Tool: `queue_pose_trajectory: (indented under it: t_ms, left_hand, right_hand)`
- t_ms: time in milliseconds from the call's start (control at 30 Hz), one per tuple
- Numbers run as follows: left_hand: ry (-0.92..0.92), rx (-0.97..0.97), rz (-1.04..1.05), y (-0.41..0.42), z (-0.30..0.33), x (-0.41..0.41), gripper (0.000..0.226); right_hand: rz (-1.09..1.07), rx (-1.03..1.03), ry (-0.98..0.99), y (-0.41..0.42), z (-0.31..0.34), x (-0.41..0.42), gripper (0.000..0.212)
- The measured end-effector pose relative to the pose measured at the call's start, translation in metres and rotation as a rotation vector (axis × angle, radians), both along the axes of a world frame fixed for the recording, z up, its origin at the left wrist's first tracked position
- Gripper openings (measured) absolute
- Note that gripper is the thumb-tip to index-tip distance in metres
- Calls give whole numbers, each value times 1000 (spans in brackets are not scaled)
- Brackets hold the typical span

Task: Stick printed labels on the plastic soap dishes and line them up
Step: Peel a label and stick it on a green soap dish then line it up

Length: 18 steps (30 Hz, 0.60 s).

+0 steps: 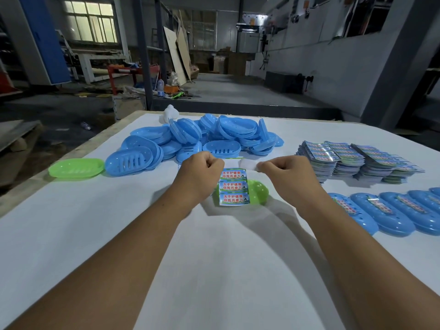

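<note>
Head view: label sheet (233,187) held above white table (214,270), pinched at top by left hand (199,173) and right hand (287,173), both curled. Green soap dish (258,192) partly hidden behind sheet. Labelled blue dishes (390,213) lined at right; unlabelled blue pile (190,136) beyond; label stacks (352,158) far right.

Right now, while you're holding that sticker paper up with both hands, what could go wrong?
The label strip hangs loose from the left hand and right hand, so it might curl and stick to itself. It dangles over the green dish, so it could land crooked there. The blue dish pile looks heaped unevenly; a bump might make some slide.
</note>
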<state>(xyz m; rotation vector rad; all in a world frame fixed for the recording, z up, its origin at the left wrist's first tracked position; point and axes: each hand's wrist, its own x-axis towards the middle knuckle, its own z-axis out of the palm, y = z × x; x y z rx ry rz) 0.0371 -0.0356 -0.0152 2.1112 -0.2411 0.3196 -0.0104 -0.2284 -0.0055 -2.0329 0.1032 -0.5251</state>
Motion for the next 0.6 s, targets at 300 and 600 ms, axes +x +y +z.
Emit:
queue_pose_trajectory:
  t_ms: [300,600]
  left_hand:
    - [2,477,236,18,2,7,28]
    - [89,814,404,48,1,18,20]
  right_hand:
    - [-83,39,56,-7,1,3,33]
    - [-25,-21,5,1,-5,2,38]
